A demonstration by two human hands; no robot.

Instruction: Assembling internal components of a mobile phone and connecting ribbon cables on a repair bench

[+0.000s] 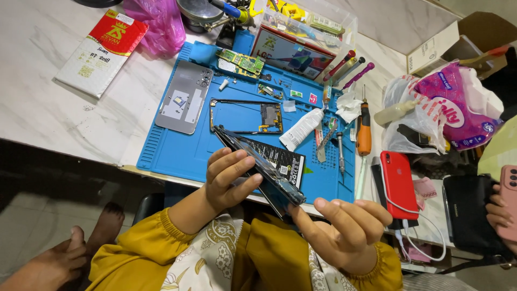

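Left hand [229, 175] — fingers curled around opened phone [258, 167], held tilted above blue mat [177, 151] | right hand [350, 229] — fingers spread, thumb tip at phone's lower end | phone's underside hidden; another person's hand cut off at right edge.

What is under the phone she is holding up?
Under the phone held by the left hand lies a black battery on the blue mat. The battery's near part is covered.

A white marble-patterned table [48, 108] carries a blue rubber repair mat [177, 151], a red-and-white flat package [102, 51], a pink plastic bag [156, 21], a red smartphone [398, 183] and 1 open cardboard box [436, 48].
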